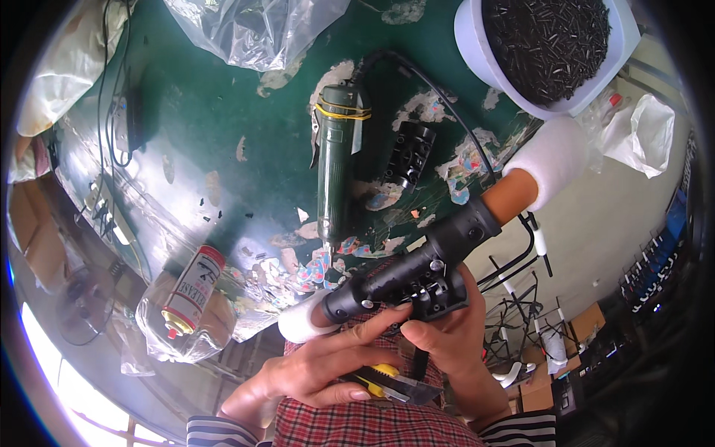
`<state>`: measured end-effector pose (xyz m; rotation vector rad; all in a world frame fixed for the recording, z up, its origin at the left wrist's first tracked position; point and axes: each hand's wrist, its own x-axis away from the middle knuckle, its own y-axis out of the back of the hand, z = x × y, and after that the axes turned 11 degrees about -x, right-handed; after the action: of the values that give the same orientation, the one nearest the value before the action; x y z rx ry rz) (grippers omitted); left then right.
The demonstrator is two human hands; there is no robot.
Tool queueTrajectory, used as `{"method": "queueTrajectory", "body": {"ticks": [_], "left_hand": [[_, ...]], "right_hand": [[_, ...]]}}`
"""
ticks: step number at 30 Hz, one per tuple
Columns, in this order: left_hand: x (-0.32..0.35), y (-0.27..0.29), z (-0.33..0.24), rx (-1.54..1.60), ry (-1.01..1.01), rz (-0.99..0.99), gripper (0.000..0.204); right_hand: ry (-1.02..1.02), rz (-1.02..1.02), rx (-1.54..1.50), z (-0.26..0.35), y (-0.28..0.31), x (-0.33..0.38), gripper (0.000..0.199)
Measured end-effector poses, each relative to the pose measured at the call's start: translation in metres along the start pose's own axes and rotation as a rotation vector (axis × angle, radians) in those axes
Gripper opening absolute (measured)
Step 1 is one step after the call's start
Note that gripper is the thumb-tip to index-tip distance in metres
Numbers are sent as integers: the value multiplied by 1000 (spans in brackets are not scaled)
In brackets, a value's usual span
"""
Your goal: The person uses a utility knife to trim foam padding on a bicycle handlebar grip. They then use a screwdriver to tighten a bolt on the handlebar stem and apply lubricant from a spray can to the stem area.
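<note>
Black handle assembly (417, 268) gripped in right hand (447, 335); left hand (320, 369) curled round yellow utility knife (387, 384), fingertips touching assembly.

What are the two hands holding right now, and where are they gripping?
Right hand grips the black clamp block on the black handle bar. Left hand holds yellow-handled pliers, fingertips touching the bar.

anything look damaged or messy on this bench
Yes: the green bench top is worn, its coating flaked off in pale patches around the green power screwdriver. A few small black bits lie scattered left of it, away from the full white tub.
</note>
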<state>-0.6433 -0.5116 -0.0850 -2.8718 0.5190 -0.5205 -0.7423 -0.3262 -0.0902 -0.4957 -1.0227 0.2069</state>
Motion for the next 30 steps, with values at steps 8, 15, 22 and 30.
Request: {"method": "queueTrajectory", "body": {"ticks": [8,15,22,30], "left_hand": [[-4,10,-3,-29,-4,48,56],[4,-5,0,-86,-79,-69,57],[49,-18,-43,327,478,-534,74],[20,14,-88,436,861,-457,64]], "right_hand": [[-27,-18,45,3,-3,6,69],[-6,8,14,5,-1,3,68],[-53,93,-87,9,6,-7,70],[-61,196,-109,4,21,-11,64]]}}
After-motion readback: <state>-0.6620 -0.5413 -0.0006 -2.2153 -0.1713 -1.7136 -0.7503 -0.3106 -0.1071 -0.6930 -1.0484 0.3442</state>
